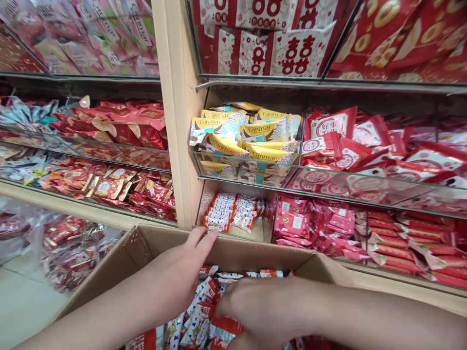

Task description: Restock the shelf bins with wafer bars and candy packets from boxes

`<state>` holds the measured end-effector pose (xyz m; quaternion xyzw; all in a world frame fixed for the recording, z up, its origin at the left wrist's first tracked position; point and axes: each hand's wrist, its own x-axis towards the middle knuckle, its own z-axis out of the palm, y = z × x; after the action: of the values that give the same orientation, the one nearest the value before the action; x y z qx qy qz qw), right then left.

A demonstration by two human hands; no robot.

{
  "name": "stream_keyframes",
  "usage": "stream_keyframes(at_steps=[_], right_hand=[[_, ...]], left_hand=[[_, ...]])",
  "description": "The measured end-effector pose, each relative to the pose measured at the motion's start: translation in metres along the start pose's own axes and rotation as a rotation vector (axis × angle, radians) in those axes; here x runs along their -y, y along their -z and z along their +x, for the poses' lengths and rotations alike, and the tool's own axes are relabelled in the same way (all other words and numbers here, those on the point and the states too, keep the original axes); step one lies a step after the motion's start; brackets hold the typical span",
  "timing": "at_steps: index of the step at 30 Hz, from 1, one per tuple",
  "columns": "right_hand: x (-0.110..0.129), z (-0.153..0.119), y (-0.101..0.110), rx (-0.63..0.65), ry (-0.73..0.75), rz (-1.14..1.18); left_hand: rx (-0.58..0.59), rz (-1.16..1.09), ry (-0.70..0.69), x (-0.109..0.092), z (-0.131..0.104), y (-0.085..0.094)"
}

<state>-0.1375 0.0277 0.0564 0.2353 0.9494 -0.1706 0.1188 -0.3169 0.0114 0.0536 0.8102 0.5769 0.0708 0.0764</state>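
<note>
An open cardboard box [164, 239] stands low in front of the shelves, with many red, white and blue candy packets [199, 323] inside. My left hand [182, 272] is over the box's left part, its fingertips near the far wall; its palm side and anything beneath it are hidden. Reaching in from the right, my right hand [251, 311] is down among the packets, fingers curled against a red packet; whether it grips one is unclear. Beyond the box, similar small packets [219, 212] stand in rows in a bottom shelf compartment.
Yellow Ginmar packets [259, 130] and red-and-white packets [335, 126] fill the middle shelf. Pink packets [295, 218] lie at lower right. A wooden upright [178, 112] divides the shelving. Clear plastic bags of red packets [69, 243] rest on the floor at left.
</note>
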Motion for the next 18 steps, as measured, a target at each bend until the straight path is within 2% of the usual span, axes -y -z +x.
stream_keyframes(at_steps=[3, 5, 7, 9, 12, 18], right_hand=[[0.0, 0.036, -0.041, 0.098, -0.101, -0.212], [-0.005, 0.055, -0.065, 0.172, -0.09, -0.252], [-0.009, 0.063, -0.08, 0.178, -0.071, -0.268], [-0.009, 0.062, -0.086, 0.115, -0.047, -0.254], [-0.006, 0.054, -0.079, 0.057, -0.051, -0.188], [-0.001, 0.053, -0.071, 0.091, -0.11, -0.014]], left_hand=[[-0.003, -0.017, -0.002, -0.003, -0.001, 0.002], [0.005, -0.016, 0.006, -0.005, -0.002, 0.004], [0.021, -0.016, 0.01, -0.005, -0.003, 0.004], [0.03, -0.018, 0.01, -0.005, -0.004, 0.005], [0.014, -0.027, 0.004, -0.005, -0.005, 0.005], [-0.038, -0.055, -0.009, -0.004, 0.001, 0.006]])
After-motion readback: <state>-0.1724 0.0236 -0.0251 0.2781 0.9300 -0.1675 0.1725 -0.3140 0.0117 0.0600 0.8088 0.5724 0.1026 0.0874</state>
